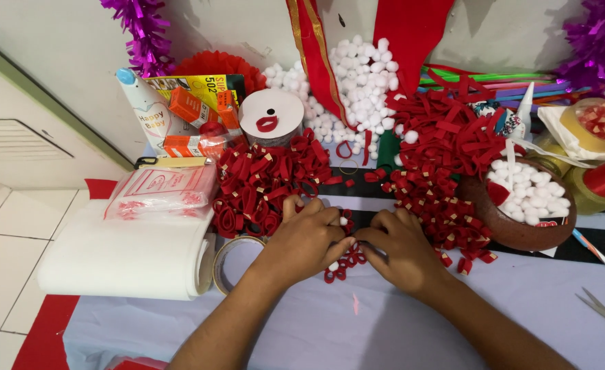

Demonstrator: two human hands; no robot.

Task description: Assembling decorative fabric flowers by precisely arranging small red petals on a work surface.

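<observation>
Red felt loops (343, 264) under both hands; white pompoms (530, 193) in brown bowl (514, 233).

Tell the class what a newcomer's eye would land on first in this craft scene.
Heaps of red felt loops cover the middle of the table, with a pile of white pompoms behind them. In front, the left hand and right hand press together on a small cluster of loops. At the right stands a brown bowl of pompoms.
</observation>
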